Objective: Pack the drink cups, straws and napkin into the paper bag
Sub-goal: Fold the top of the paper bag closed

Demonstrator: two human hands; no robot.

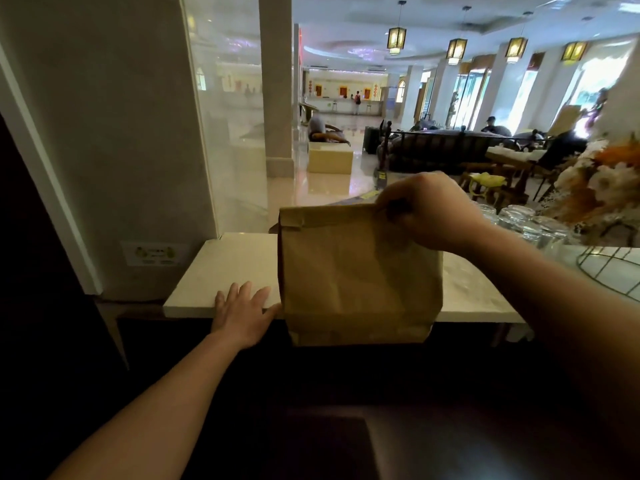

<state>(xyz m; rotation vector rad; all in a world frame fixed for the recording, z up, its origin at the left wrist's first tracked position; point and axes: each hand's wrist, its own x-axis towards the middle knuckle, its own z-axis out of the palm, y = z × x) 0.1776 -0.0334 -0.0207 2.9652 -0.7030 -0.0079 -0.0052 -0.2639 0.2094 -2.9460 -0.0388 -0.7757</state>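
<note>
I saw a matt, creased brown paper bag (pixel 360 271) on a smooth white stone-like counter (pixel 228 268) beside clear glossy glasses (pixel 519 220).

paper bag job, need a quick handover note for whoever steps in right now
Right hand: gripping the folded top of the paper bag, right corner.
Left hand: open, flat on the white counter, beside the bag's lower left edge.
Bag: upright at the counter's near edge, its bottom hanging below that edge; top folded shut.
Cups, straws, napkin: none visible; contents cannot be seen.
Done: bag closed.
Left: probably only setting the bag fully on the counter or handing it over.
</note>
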